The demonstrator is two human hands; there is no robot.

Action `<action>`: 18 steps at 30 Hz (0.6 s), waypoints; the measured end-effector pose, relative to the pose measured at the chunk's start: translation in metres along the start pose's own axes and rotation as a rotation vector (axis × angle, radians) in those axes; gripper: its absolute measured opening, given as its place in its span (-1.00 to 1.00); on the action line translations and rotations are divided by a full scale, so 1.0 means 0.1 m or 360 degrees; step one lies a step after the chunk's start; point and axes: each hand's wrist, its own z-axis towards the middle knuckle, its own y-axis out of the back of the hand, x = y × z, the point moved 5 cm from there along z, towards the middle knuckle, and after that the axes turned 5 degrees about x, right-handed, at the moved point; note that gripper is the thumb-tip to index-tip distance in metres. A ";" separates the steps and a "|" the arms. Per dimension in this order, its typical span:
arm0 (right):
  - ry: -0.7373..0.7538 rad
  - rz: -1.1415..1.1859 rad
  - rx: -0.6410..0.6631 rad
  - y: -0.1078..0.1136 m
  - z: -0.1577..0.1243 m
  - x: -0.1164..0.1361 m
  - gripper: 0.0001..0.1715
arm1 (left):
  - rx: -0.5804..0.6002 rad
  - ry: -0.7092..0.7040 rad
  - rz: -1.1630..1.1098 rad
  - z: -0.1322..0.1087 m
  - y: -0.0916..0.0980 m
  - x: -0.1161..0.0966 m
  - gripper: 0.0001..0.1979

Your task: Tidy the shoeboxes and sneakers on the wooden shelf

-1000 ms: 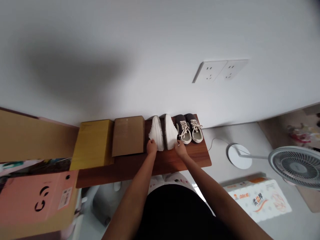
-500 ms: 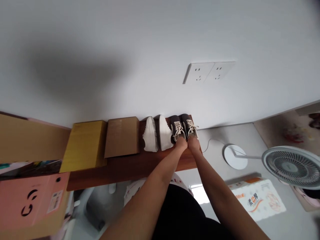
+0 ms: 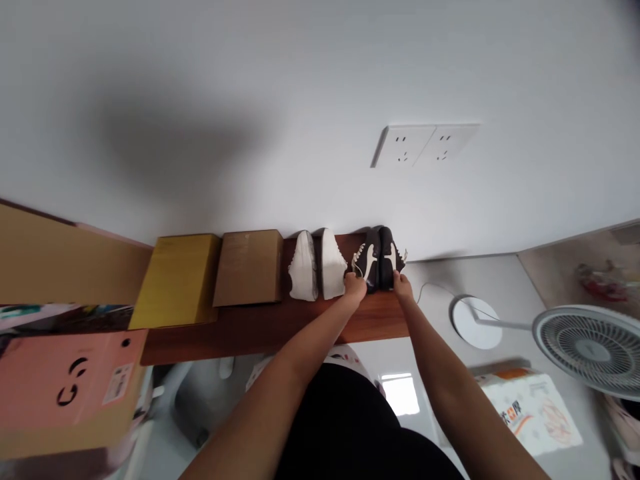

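Two dark brown sneakers with cream laces and side patches stand on their sides on a reddish wooden shelf (image 3: 370, 325), their soles facing each other. My left hand (image 3: 355, 287) is closed at the collar end of the left dark sneaker (image 3: 371, 250). At the same end of the right dark sneaker (image 3: 389, 250), my right hand (image 3: 402, 285) grips with thumb and fingers; part of the grip is hidden. Just left of my left hand are a white sneaker (image 3: 331, 267) and a second white sneaker (image 3: 303, 267), also tipped on their sides.
A brown cardboard box (image 3: 250, 267) and a yellow box (image 3: 175, 280) sit farther left on the shelf, with a pink box (image 3: 50, 380) below. Wall sockets (image 3: 425, 143) are above. To the right stand a fan (image 3: 590, 347) and a white package (image 3: 540, 413) on the floor.
The dark sneakers have gone from upright with laces up to lying on their sides, soles together. My hands have moved apart to their outer sides. The view has shifted slightly.
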 end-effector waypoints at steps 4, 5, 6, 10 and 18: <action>-0.0070 -0.0061 -0.0118 0.04 0.03 0.02 -0.38 | 0.0066 -0.0156 0.0077 -0.32 0.23 0.02 -0.64; -0.0051 -0.0054 -0.0144 0.07 0.01 0.01 -0.35 | 0.0199 -0.0128 0.0048 -0.41 0.33 0.08 -0.65; -0.0019 -0.0048 -0.0187 0.10 -0.03 -0.01 -0.33 | 0.0362 -0.0072 0.0002 -0.50 0.46 0.16 -0.68; 0.0133 -0.0055 -0.0476 0.18 -0.42 -0.20 -0.24 | 0.0479 0.0095 -0.0104 -0.85 1.34 0.60 -0.75; -0.0051 0.0487 0.0083 -0.81 -1.77 -0.28 -0.28 | -0.0352 0.0185 -0.0378 -1.29 3.15 1.69 -0.87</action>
